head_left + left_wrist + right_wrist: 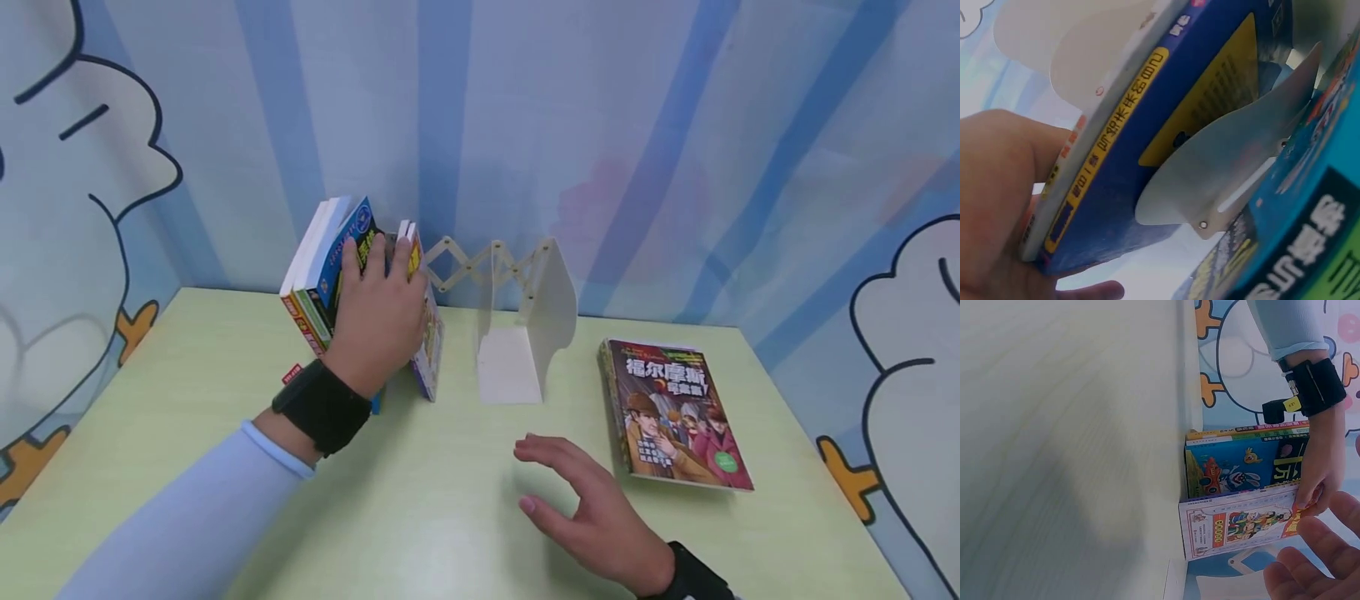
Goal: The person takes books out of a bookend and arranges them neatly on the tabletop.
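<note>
My left hand (381, 321) reaches over the top of the books at the left part of a white expanding book rack (512, 367). It grips two thin books (1107, 144), one with a white spine and one with a blue and yellow spine. In the right wrist view its fingers bend over the top edge of the white-covered book (1244, 524). Left of these, several books (311, 287) lean in the rack, a blue-covered one (1235, 469) facing the held pair. My right hand (600, 517) hovers over the table front, fingers spread and loosely bent, holding nothing.
A thick book or stack with a comic-style cover (675, 417) lies flat on the right of the pale table (420, 517). The rack's zigzag lattice (480, 262) stretches along the back to an upright white end plate (555, 304). A blue striped curtain (510, 117) hangs behind.
</note>
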`<state>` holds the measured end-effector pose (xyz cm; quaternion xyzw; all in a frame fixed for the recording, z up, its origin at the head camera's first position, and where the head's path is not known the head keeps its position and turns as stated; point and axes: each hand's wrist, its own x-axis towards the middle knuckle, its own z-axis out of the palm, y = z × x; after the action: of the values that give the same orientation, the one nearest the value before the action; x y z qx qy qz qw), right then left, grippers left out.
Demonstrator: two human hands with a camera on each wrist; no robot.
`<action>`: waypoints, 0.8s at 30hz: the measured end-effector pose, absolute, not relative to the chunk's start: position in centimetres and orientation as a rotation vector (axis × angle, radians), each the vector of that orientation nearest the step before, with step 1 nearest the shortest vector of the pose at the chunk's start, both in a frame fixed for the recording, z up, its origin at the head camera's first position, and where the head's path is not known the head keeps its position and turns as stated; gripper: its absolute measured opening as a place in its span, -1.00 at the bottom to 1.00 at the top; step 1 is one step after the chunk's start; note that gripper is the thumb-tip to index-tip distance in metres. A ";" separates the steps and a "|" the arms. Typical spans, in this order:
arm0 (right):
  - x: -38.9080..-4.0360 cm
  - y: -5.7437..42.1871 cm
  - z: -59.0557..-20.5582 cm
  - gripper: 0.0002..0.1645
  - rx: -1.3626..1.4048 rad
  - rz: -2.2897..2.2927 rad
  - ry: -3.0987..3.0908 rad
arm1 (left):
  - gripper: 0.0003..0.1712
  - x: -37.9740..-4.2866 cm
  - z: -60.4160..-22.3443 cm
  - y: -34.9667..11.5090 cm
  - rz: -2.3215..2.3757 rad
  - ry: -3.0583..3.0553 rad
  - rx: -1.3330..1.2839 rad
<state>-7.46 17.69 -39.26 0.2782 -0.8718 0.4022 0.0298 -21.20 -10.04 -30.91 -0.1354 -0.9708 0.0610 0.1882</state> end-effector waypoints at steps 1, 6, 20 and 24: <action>-7.4 17.7 -39.3 -0.48 0.863 1.243 -2.681 | -0.45 -21.0 -31.0 -9.9 0.197 -2.719 -0.383; -7.3 17.7 -39.4 -0.47 0.910 1.255 -2.634 | -0.52 -20.0 -30.9 -9.3 0.254 -2.673 -0.406; -7.1 17.7 -39.7 -0.52 0.909 1.276 -2.640 | -0.68 -17.7 -32.4 -8.9 -0.012 -2.536 -0.591; -7.1 17.7 -39.9 -0.53 0.900 1.278 -2.640 | -0.67 -17.3 -32.6 -9.0 -0.018 -2.532 -0.609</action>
<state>-7.09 17.71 -39.86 0.2932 -0.8600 0.4161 0.0367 -17.35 -8.95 -32.57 -0.2253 -0.9375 -0.0066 0.2653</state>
